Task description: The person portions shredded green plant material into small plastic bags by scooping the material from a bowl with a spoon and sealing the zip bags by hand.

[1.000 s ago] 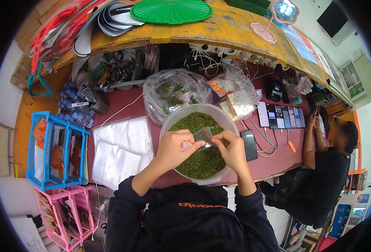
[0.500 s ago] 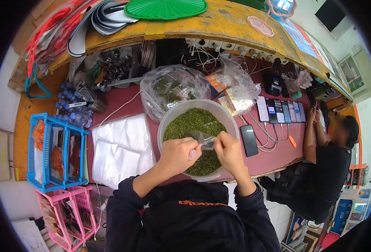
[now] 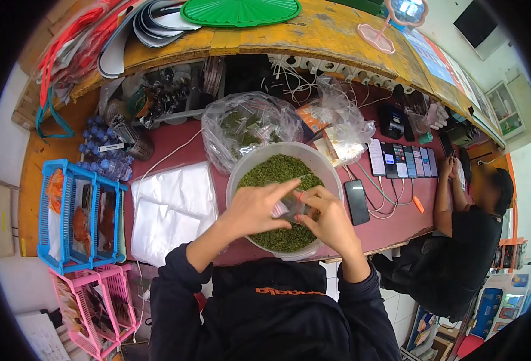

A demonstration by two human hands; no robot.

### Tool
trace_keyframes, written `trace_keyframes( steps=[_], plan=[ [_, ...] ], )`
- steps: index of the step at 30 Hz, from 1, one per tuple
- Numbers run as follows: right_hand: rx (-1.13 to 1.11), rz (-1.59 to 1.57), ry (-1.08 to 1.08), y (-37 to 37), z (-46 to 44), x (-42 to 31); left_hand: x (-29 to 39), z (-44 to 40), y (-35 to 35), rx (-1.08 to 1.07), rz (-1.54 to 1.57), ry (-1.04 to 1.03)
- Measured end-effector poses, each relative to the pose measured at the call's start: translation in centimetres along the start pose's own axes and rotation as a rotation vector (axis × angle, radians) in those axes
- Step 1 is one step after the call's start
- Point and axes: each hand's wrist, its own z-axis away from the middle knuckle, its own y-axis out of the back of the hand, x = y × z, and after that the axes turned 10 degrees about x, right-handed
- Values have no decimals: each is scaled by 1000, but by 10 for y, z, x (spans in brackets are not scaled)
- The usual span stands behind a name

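Observation:
Over a round translucent tub (image 3: 233, 180) of chopped dried green leaves (image 3: 280, 170), both my hands are at a small clear plastic bag (image 3: 288, 209) with a printed pinkish patch and a red edge. My right hand (image 3: 330, 218) has its fingers closed on the bag's right side. My left hand (image 3: 252, 207) is beside the bag's left side, index finger and thumb stretched out and apart. The bag's contents are hard to make out. Behind the tub sits a large clear bag (image 3: 217, 135) holding small packed green packets.
White plastic sheets or bags (image 3: 172, 204) lie to the left, near blue baskets (image 3: 67, 222) and pink baskets (image 3: 91, 301). A phone (image 3: 356, 202), several more phones with cables, and an orange lighter-like item (image 3: 419, 206) are on the right. A seated person (image 3: 458, 259) is at far right.
My left hand has gone from a closed grip on the bag to stretched fingers. My right hand's fingers have shifted slightly down the bag, whose top no longer stretches between both hands.

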Motion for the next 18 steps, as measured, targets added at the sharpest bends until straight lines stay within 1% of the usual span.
trace_keyframes(
  steps=[1,2,3,4,5,6,7,8,9,11,12,13,14,15,17,18],
  plan=[
    [51,-8,-25,-3,0,-4,7,0,-2,-23,-21,-14],
    [48,-8,-30,-7,0,-2,10,1,-4,-47,-40,-29],
    [180,59,120,-13,-3,5,6,2,-4,-49,-38,-27],
    [312,126,271,-18,-5,13,-2,3,-2,44,-64,-59],
    [311,126,269,-20,-7,20,-10,4,0,137,-91,-90],
    [286,277,190,-22,-8,27,-17,5,5,200,-111,-64],
    [260,427,113,-25,-8,36,-22,8,11,201,-111,-64],
    [155,555,126,-30,-3,49,-27,10,17,227,-89,27],
    [155,553,128,-40,1,60,-30,12,22,253,-67,117],
    [-61,566,94,-58,6,72,-28,12,33,270,-53,142],
    [-19,624,204,-58,4,64,-29,13,35,298,-7,160],
    [-23,621,205,-64,3,59,-29,14,36,326,41,178],
    [-13,666,253,-70,1,55,-28,14,38,299,66,241],
    [-1,713,301,-74,0,50,-28,14,38,298,66,241],
    [-13,676,331,-73,3,38,-29,13,39,376,64,183],
    [-29,594,316,-71,5,34,-29,12,39,376,64,183]
  ],
)
